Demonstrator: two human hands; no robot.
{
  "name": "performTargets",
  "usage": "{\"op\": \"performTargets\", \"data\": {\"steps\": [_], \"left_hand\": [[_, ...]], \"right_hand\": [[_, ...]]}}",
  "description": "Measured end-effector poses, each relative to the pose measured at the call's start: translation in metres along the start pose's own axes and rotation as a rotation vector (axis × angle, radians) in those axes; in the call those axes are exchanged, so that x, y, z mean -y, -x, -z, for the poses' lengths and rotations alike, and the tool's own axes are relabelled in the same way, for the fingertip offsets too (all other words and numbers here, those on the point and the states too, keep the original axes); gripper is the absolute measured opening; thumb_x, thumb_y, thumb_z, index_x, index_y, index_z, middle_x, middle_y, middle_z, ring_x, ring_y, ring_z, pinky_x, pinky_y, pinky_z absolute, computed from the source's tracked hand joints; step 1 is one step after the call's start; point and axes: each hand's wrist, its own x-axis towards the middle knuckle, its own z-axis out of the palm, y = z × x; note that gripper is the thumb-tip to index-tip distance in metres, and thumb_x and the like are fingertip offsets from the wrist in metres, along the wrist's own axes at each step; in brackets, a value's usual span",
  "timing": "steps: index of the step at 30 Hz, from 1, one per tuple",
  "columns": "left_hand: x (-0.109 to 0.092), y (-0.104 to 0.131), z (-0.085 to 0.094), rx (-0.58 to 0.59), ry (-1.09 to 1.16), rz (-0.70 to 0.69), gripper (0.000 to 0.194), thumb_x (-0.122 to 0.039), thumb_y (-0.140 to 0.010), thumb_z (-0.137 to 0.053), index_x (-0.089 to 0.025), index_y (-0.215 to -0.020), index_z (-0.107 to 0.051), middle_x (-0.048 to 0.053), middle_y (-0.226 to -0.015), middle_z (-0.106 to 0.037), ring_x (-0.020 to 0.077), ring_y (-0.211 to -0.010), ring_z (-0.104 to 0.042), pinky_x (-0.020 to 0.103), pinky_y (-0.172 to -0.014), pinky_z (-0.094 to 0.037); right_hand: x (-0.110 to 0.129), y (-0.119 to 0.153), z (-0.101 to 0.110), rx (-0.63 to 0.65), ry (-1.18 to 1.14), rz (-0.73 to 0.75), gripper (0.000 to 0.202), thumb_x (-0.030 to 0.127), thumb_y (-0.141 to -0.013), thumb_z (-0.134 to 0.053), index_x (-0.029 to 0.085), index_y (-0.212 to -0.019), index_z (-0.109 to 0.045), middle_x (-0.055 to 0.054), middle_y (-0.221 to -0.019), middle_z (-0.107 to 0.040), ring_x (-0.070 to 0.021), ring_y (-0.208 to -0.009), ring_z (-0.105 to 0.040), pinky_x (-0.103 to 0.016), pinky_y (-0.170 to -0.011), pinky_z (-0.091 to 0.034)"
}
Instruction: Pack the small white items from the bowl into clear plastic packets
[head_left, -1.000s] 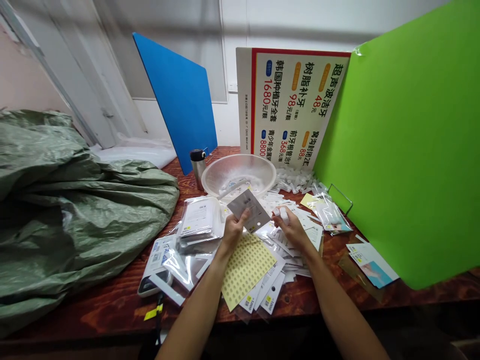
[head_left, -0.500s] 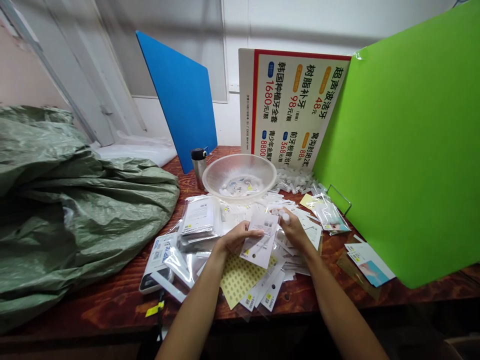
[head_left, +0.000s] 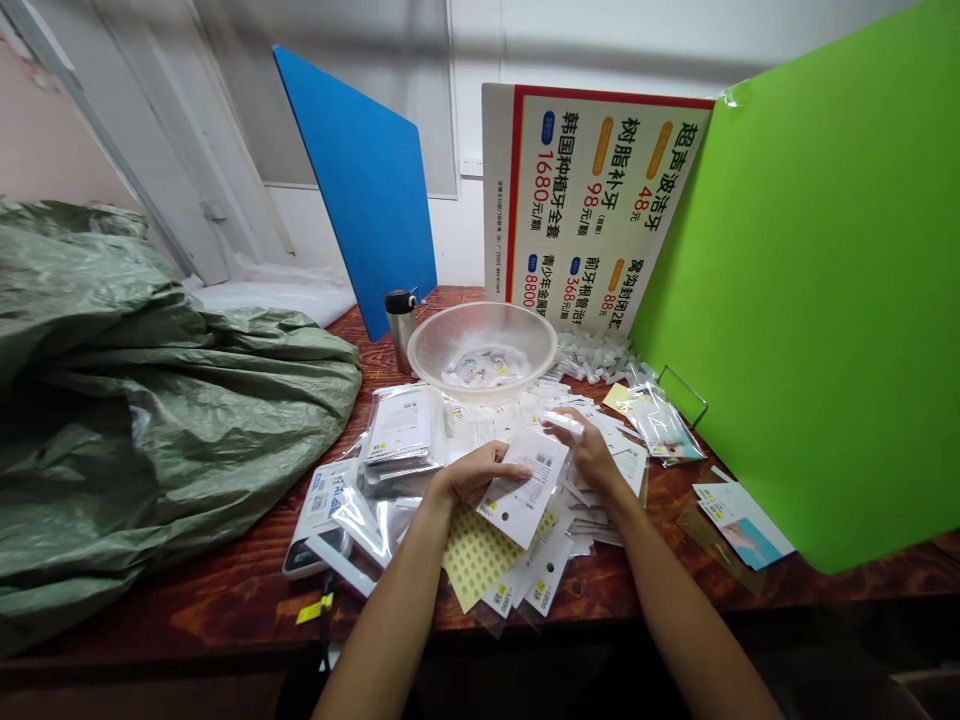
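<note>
My left hand (head_left: 484, 472) pinches a white printed card (head_left: 529, 487) with its thumb on top; the card has a small round hole near its lower edge. Just right of the card, my right hand (head_left: 586, 447) is closed around a small white plastic tube (head_left: 564, 422). Under the card lies a yellow sheet of round stickers (head_left: 480, 560). More white cards (head_left: 551, 580) are fanned out beside that sheet. A stack of cards in clear sleeves (head_left: 401, 430) stands to the left of my hands.
Behind my hands stands a translucent bowl (head_left: 484, 312) with small items inside. A pile of small white tubes (head_left: 596, 355) lies to its right. A steel flask (head_left: 401, 330), a blue board (head_left: 360, 180), a green board (head_left: 795, 320) and a green tarp (head_left: 187, 430) surround the workspace.
My right hand has turned the tube to lie more sideways, close by the card. The card in my left hand has tilted slightly. The whole view has shifted a little.
</note>
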Motion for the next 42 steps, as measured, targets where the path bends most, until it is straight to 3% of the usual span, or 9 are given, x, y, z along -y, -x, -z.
{"op": "performTargets", "data": {"steps": [4,7,12,16,19,23,26,33,42], "left_hand": [[0.001,-0.009,-0.001,-0.072,-0.032,-0.087,0.047,-0.039,-0.059,-0.093,-0.009,-0.090,-0.073,0.009,-0.082,-0.074,0.0161,-0.064,-0.067,0.025,-0.061,-0.053],[0.001,-0.018,0.001,-0.322,-0.057,-0.335,0.050,-0.050,-0.066,-0.086,-0.011,-0.094,-0.072,0.010,-0.089,-0.074,0.0186,-0.072,-0.067,0.028,-0.065,-0.054],[0.002,-0.022,0.009,-0.752,-0.491,-0.683,0.037,-0.052,-0.082,-0.071,-0.015,-0.081,-0.070,0.006,-0.080,-0.071,0.0190,-0.075,-0.062,0.029,-0.072,-0.050],[0.006,-0.023,0.010,-0.623,-0.877,-0.783,0.027,-0.040,-0.093,-0.061,-0.018,-0.082,-0.072,0.006,-0.083,-0.071,0.0182,-0.078,-0.062,0.028,-0.081,-0.049],[0.006,-0.022,0.007,-0.555,-1.010,-0.837,0.026,-0.035,-0.099,-0.053,-0.020,-0.099,-0.074,0.009,-0.095,-0.073,0.0202,-0.088,-0.066,0.029,-0.086,-0.050],[0.005,-0.019,0.003,-0.596,-1.215,-0.956,0.035,-0.024,-0.102,-0.044,-0.023,-0.131,-0.064,0.011,-0.125,-0.070,0.0222,-0.110,-0.066,0.034,-0.097,-0.050],[0.006,-0.017,0.001,-0.709,-1.429,-1.093,0.040,-0.015,-0.102,-0.041,-0.023,-0.136,-0.060,0.010,-0.124,-0.071,0.0217,-0.107,-0.067,0.036,-0.095,-0.051],[0.011,-0.014,0.000,-0.873,-1.724,-1.200,0.046,-0.006,-0.098,-0.047,-0.021,-0.141,-0.054,0.009,-0.126,-0.070,0.0231,-0.112,-0.062,0.040,-0.099,-0.044],[0.013,-0.017,0.002,-0.807,-1.657,-1.100,0.040,-0.007,-0.098,-0.046,-0.020,-0.133,-0.059,0.010,-0.123,-0.071,0.0242,-0.112,-0.064,0.042,-0.097,-0.047]], "right_hand": [[0.000,-0.004,0.016,-0.252,-0.253,-0.025,0.022,0.041,-0.089,-0.068,0.023,-0.101,-0.066,-0.005,-0.097,-0.069,-0.0212,-0.092,-0.065,-0.039,-0.083,-0.056],[0.005,-0.002,0.023,-0.258,-0.370,-0.018,0.026,0.042,-0.090,-0.067,0.023,-0.107,-0.064,-0.002,-0.086,-0.067,-0.0170,-0.071,-0.062,-0.034,-0.066,-0.055],[0.025,0.000,0.017,-0.154,0.067,0.170,0.015,0.031,-0.097,-0.057,0.021,-0.105,-0.065,-0.006,-0.097,-0.068,-0.0178,-0.075,-0.063,-0.034,-0.070,-0.055],[0.053,-0.011,0.010,0.065,0.596,0.349,0.035,0.008,-0.090,-0.046,0.020,-0.118,-0.062,-0.011,-0.112,-0.068,-0.0248,-0.102,-0.063,-0.041,-0.089,-0.053],[0.072,-0.023,0.012,0.197,0.917,0.337,0.047,-0.005,-0.080,-0.039,0.016,-0.113,-0.064,-0.013,-0.105,-0.067,-0.0254,-0.097,-0.060,-0.041,-0.085,-0.051],[0.088,-0.029,0.016,0.289,1.134,0.374,0.044,-0.010,-0.074,-0.037,0.017,-0.096,-0.064,-0.012,-0.092,-0.065,-0.0253,-0.085,-0.056,-0.039,-0.076,-0.047],[0.093,-0.022,0.017,0.291,1.226,0.428,0.040,-0.009,-0.076,-0.037,0.017,-0.094,-0.061,-0.012,-0.090,-0.063,-0.0263,-0.083,-0.054,-0.038,-0.074,-0.047],[0.059,0.005,0.014,0.175,1.103,0.616,0.034,-0.005,-0.080,-0.037,0.016,-0.098,-0.056,-0.013,-0.091,-0.060,-0.0277,-0.086,-0.055,-0.040,-0.076,-0.053],[0.013,-0.010,0.007,0.014,0.942,0.665,0.061,-0.007,-0.068,-0.038,0.016,-0.123,-0.054,-0.015,-0.106,-0.059,-0.0304,-0.102,-0.055,-0.048,-0.085,-0.055]]}}
